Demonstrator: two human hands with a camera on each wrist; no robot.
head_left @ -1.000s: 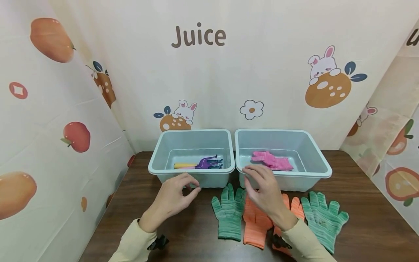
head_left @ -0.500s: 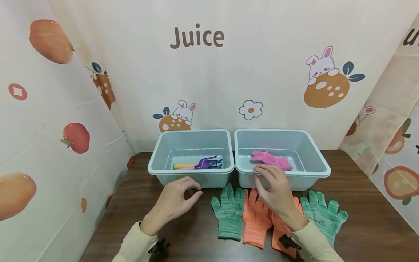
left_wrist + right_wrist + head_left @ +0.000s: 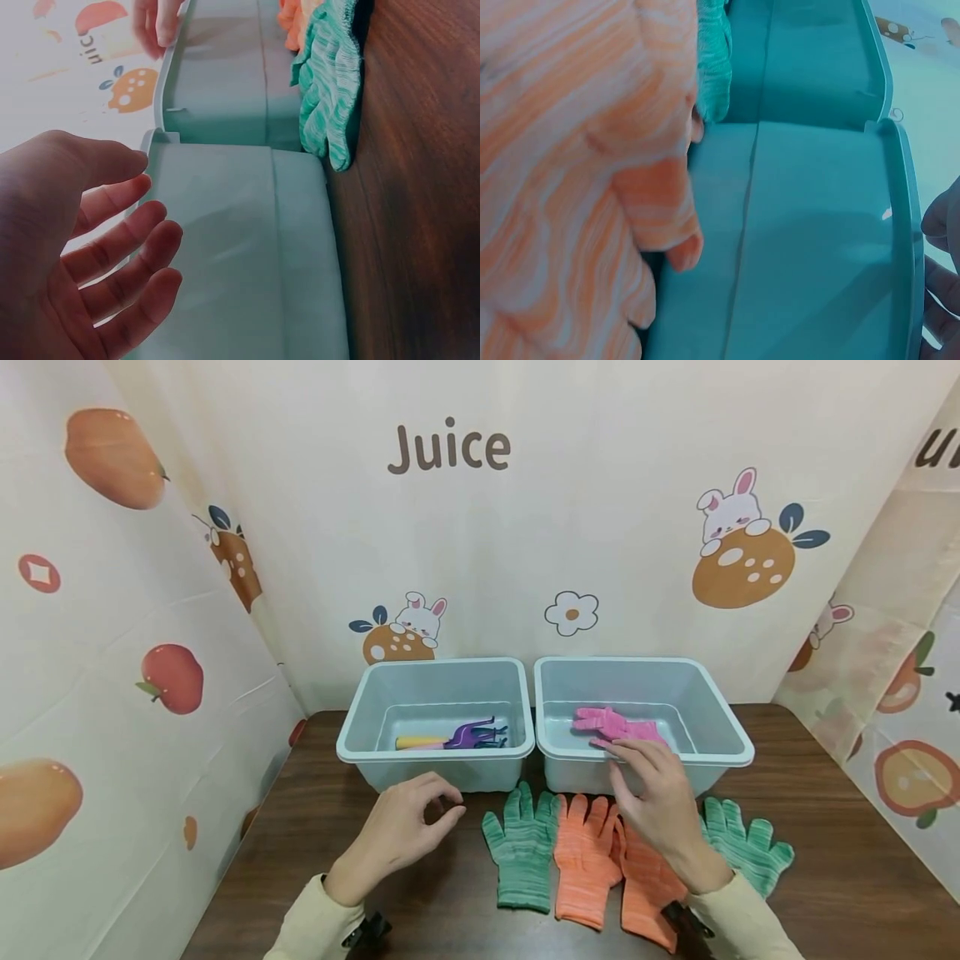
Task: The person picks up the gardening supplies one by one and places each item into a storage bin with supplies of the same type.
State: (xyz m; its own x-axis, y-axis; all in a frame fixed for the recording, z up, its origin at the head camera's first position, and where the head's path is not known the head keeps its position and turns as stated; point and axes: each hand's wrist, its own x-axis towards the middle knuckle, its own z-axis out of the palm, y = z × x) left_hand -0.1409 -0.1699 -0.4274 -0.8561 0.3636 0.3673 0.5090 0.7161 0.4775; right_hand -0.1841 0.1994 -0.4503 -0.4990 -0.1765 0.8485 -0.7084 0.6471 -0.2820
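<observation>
My left hand (image 3: 408, 821) hovers in front of the left blue bin (image 3: 360, 753), its fingers loosely bent around nothing. In the left wrist view the thumb and fingers stand apart beside that bin's wall. My right hand (image 3: 662, 803) hangs over the near rim of the right blue bin (image 3: 720, 758), above the orange gloves, and holds nothing. A pink glove (image 3: 603, 722) lies inside this bin, partly covered by the right fingers. On the table lie a green glove (image 3: 522, 860), two orange gloves (image 3: 585, 864) side by side, and another green glove (image 3: 753, 847), partly behind the right hand.
Inside the left bin are a purple item with dark finger-like ends (image 3: 468, 735) and a yellow piece (image 3: 412, 742). The bins stand side by side at the back of the brown wooden table (image 3: 277, 852). A printed curtain (image 3: 487, 543) hangs behind them.
My right hand has moved to the right along the right bin's near rim, uncovering more of the orange gloves and covering part of the right green glove. The left hand has barely shifted.
</observation>
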